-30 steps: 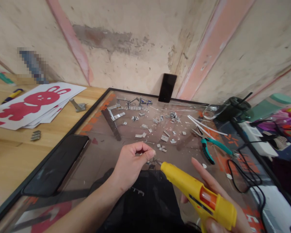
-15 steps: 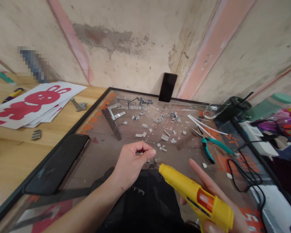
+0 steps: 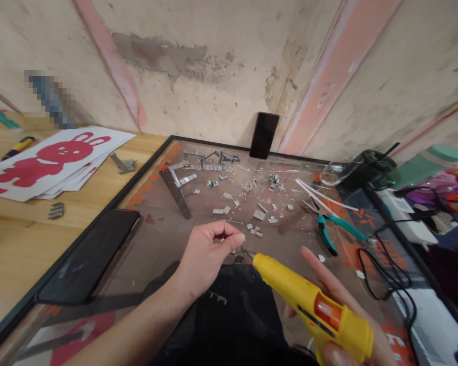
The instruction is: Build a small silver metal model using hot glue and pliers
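My left hand (image 3: 209, 249) is closed in a pinch over the middle of the glass top. At its fingertips shows a thin dark sliver, too small to name. My right hand (image 3: 338, 285) grips a yellow hot glue gun (image 3: 290, 282), its index finger stretched along the far side. The nozzle points left and sits just right of the pinched fingertips, apart from them. Beyond the hands lie several small silvery metal pieces (image 3: 258, 215), some loose, some in short strips. A toothed metal strip (image 3: 217, 297) lies below my left wrist.
Teal-handled pliers (image 3: 328, 235) and white strips (image 3: 324, 197) lie right of the metal pieces. A dark phone (image 3: 89, 256) rests at left; another phone (image 3: 264, 135) leans on the wall. Papers with a red rabbit (image 3: 66, 152) lie far left. Black cable (image 3: 381, 277) coils at right.
The glue gun and my right hand have shifted slightly right, widening the gap between nozzle and left fingertips. My left hand keeps its pinch nearly in place.
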Demonstrator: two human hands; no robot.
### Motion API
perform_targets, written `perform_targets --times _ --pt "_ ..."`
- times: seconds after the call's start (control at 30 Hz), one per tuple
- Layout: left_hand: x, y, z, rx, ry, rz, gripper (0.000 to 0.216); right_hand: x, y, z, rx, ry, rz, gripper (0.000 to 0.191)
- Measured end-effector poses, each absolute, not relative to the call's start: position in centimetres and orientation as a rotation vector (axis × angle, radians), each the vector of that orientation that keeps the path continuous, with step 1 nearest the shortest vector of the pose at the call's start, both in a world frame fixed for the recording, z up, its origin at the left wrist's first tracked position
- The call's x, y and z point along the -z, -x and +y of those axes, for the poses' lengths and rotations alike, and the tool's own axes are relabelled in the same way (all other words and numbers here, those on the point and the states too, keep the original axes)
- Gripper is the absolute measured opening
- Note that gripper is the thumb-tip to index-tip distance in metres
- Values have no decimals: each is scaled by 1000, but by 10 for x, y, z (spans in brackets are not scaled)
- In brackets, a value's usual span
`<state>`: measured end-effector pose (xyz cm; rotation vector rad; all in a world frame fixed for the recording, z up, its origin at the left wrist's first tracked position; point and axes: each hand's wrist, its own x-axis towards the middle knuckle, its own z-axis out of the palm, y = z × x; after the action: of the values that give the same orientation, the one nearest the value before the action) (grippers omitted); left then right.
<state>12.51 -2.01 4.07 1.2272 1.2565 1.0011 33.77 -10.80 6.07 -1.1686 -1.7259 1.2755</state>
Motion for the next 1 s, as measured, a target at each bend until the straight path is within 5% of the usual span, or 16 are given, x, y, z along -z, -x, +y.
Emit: perform_targets --times 1.0 --pt "-45 -126 -23 -969 -1234 1236 12 -59 -341 -108 -1270 1154 -1801 74"
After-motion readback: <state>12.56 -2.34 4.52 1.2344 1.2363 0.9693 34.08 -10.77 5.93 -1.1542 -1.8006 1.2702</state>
